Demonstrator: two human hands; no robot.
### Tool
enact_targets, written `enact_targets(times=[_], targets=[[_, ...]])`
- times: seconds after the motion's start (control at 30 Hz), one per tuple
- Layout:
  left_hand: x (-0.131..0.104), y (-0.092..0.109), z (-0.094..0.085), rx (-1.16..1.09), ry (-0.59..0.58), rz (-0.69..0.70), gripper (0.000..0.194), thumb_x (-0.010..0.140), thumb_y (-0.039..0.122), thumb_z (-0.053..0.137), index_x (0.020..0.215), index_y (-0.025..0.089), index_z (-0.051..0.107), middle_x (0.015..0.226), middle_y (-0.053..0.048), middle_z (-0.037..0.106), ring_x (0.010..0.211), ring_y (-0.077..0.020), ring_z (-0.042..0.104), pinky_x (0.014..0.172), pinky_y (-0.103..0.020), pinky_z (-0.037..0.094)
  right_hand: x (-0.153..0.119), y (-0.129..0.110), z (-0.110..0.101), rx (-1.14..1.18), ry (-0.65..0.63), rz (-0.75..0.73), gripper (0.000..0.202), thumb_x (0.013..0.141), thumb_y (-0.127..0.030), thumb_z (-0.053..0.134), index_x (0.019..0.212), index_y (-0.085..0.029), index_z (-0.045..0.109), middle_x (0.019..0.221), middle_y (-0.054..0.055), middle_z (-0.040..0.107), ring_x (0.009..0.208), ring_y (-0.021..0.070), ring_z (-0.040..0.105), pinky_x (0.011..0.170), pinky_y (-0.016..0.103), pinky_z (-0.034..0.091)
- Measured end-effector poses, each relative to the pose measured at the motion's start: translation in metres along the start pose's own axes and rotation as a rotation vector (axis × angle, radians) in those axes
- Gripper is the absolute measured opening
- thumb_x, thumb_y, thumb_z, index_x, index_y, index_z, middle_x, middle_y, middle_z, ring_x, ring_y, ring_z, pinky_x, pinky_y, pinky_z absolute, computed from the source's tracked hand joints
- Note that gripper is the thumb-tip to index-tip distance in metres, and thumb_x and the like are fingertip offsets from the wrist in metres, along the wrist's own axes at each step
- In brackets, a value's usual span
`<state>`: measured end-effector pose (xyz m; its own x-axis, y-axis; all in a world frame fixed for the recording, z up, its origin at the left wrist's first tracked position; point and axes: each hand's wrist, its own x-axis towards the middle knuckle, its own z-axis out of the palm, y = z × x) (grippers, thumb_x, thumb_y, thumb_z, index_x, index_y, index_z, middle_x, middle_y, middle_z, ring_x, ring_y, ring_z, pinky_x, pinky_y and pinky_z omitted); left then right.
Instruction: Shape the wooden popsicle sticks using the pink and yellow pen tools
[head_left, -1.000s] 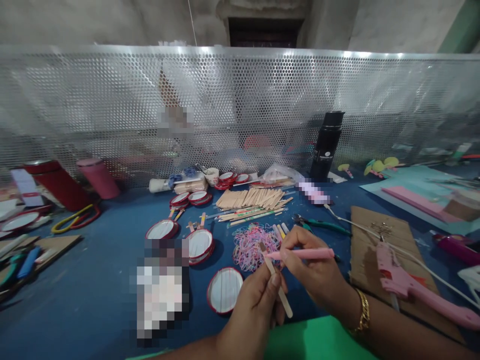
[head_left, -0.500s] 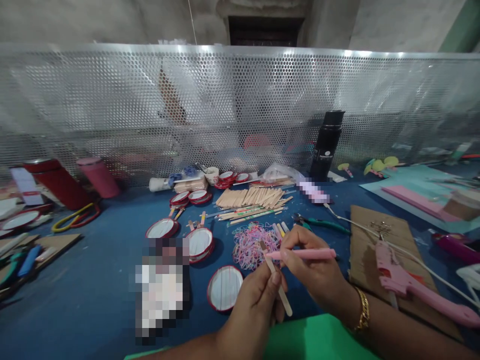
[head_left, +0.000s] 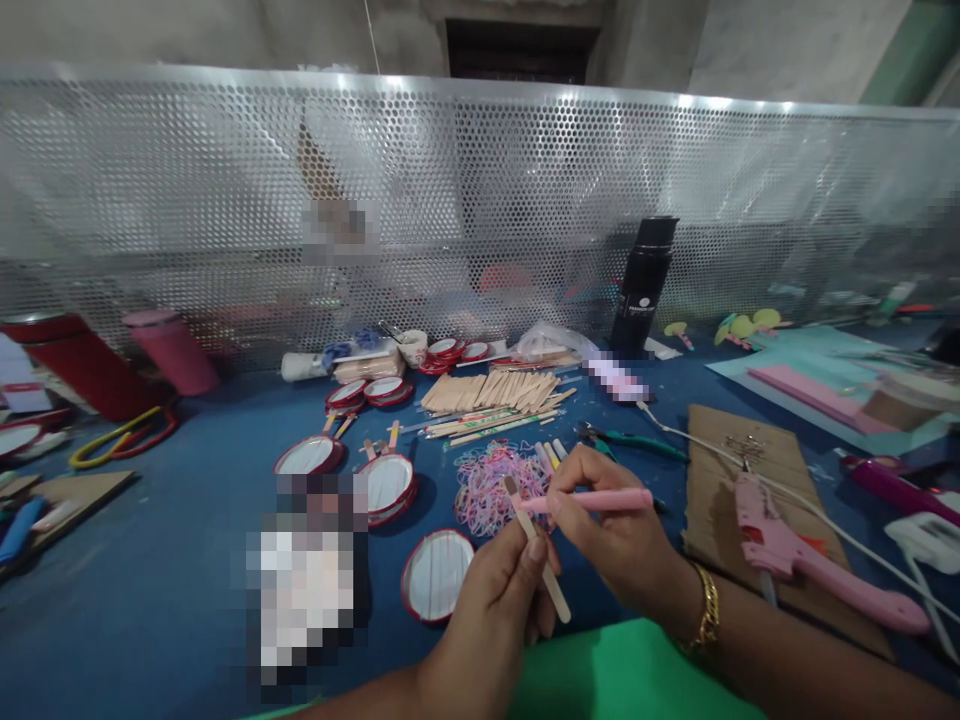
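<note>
Between the thumb and fingers of my left hand (head_left: pixel 499 600) is a wooden craft stick (head_left: pixel 553 592), tilted, with a brown upper end. My right hand (head_left: pixel 611 525) grips a pink marker (head_left: pixel 600 499), its tip on the stick just below the brown part. Behind the stick lies a heap of tangled pastel strands (head_left: pixel 487 490), with a few capped markers (head_left: pixel 551 455) at its right edge. A round white disc with a red rim (head_left: pixel 437 575) rests left of my left hand. Farther left, similar red-rimmed discs (head_left: pixel 386 488) have stick handles with coloured bands.
A pile of craft sticks (head_left: pixel 495 391) lies at the back centre, near a black bottle (head_left: pixel 643 290). Green-handled pliers (head_left: pixel 637 445) and a pink glue gun (head_left: pixel 780 540) on cardboard (head_left: pixel 701 480) are to the right. A perforated metal screen (head_left: pixel 420 200) stands behind the table.
The whole view has shifted slightly, so things appear farther left. Both hands keep their hold on the stick and marker, and the marker tip stays at the stick's upper part.
</note>
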<state>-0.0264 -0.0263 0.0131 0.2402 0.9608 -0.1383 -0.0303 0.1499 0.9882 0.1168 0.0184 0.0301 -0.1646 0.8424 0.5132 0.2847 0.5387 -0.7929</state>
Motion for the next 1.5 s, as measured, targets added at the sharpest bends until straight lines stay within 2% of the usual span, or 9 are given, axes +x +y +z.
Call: enact_targets(times=[0.3, 0.5, 0.67, 0.87, 0.93, 1.1, 1.23, 1.37, 1.5], targets=[[0.0007, -0.0028, -0.0015, -0.003, -0.002, -0.011, 0.043, 0.089, 0.060, 0.051, 0.074, 0.019, 0.052, 0.051, 0.005, 0.047, 0.045, -0.0080, 0.036, 0.046, -0.021, 0.025, 0.0001, 0.0006, 0.0000, 0.027, 0.002, -0.008, 0.019, 0.087, -0.026, 0.054, 0.069, -0.020, 0.053, 0.069, -0.001, 0.055, 0.066, 0.0140, 0.053, 0.062, 0.028, 0.041], [0.0000, -0.0036, -0.0018, 0.014, 0.016, 0.002, 0.042, 0.091, 0.058, 0.048, 0.076, 0.019, 0.052, 0.052, 0.005, 0.049, 0.046, -0.0081, 0.037, 0.045, -0.021, 0.024, 0.0036, 0.0009, -0.0011, -0.042, 0.024, -0.012, 0.017, 0.085, -0.020, 0.055, 0.068, -0.020, 0.052, 0.066, -0.002, 0.054, 0.064, 0.0131, 0.052, 0.062, 0.028, 0.040], [-0.0014, 0.0001, -0.0002, -0.009, 0.012, -0.001, 0.042, 0.089, 0.060, 0.049, 0.077, 0.019, 0.052, 0.051, 0.005, 0.048, 0.045, -0.0083, 0.036, 0.045, -0.021, 0.025, 0.0027, -0.0001, -0.0038, 0.010, 0.026, -0.029, 0.020, 0.087, -0.024, 0.054, 0.067, -0.020, 0.053, 0.067, -0.001, 0.055, 0.064, 0.0132, 0.053, 0.061, 0.027, 0.041], [-0.0005, -0.0031, 0.0002, -0.006, 0.004, 0.021, 0.041, 0.093, 0.057, 0.044, 0.079, 0.019, 0.052, 0.052, 0.005, 0.047, 0.046, -0.0083, 0.038, 0.046, -0.021, 0.026, -0.0018, -0.0036, -0.0056, 0.106, -0.045, 0.002, 0.013, 0.092, -0.029, 0.056, 0.087, -0.022, 0.065, 0.077, -0.001, 0.064, 0.071, 0.0129, 0.058, 0.066, 0.025, 0.045], [-0.0001, -0.0036, 0.0000, -0.006, 0.003, 0.020, 0.041, 0.093, 0.056, 0.044, 0.079, 0.019, 0.052, 0.052, 0.005, 0.047, 0.046, -0.0081, 0.038, 0.046, -0.020, 0.026, -0.0014, -0.0043, -0.0067, 0.109, -0.054, 0.010, 0.013, 0.092, -0.030, 0.057, 0.088, -0.024, 0.068, 0.080, -0.001, 0.066, 0.072, 0.0124, 0.059, 0.066, 0.025, 0.045], [0.0010, -0.0050, -0.0002, -0.022, -0.003, 0.015, 0.042, 0.092, 0.059, 0.045, 0.080, 0.019, 0.052, 0.051, 0.006, 0.046, 0.045, -0.0082, 0.038, 0.045, -0.020, 0.026, 0.0000, -0.0049, -0.0070, 0.068, -0.059, -0.027, 0.012, 0.086, -0.022, 0.060, 0.094, -0.025, 0.068, 0.086, -0.001, 0.068, 0.078, 0.0140, 0.063, 0.069, 0.025, 0.047], [0.0016, -0.0051, 0.0003, -0.029, -0.007, 0.001, 0.042, 0.091, 0.059, 0.045, 0.081, 0.019, 0.052, 0.051, 0.006, 0.046, 0.044, -0.0079, 0.037, 0.045, -0.020, 0.025, 0.0002, -0.0030, -0.0049, 0.048, -0.012, 0.010, 0.007, 0.086, -0.025, 0.061, 0.084, -0.022, 0.067, 0.077, -0.001, 0.065, 0.072, 0.0141, 0.061, 0.066, 0.026, 0.046], [0.0004, -0.0020, 0.0013, -0.021, 0.002, 0.019, 0.042, 0.091, 0.059, 0.047, 0.078, 0.019, 0.052, 0.052, 0.005, 0.047, 0.046, -0.0081, 0.038, 0.046, -0.020, 0.026, 0.0005, -0.0002, -0.0046, 0.097, 0.021, 0.025, 0.025, 0.090, -0.031, 0.057, 0.068, -0.020, 0.057, 0.064, -0.002, 0.057, 0.061, 0.0124, 0.054, 0.058, 0.026, 0.043], [-0.0004, 0.0010, 0.0017, -0.030, 0.003, 0.004, 0.042, 0.089, 0.059, 0.050, 0.078, 0.019, 0.052, 0.051, 0.005, 0.047, 0.045, -0.0084, 0.037, 0.045, -0.021, 0.025, 0.0018, -0.0011, -0.0044, 0.104, 0.052, 0.025, 0.022, 0.088, -0.027, 0.057, 0.068, -0.020, 0.054, 0.065, -0.002, 0.055, 0.060, 0.0122, 0.053, 0.057, 0.026, 0.042]])
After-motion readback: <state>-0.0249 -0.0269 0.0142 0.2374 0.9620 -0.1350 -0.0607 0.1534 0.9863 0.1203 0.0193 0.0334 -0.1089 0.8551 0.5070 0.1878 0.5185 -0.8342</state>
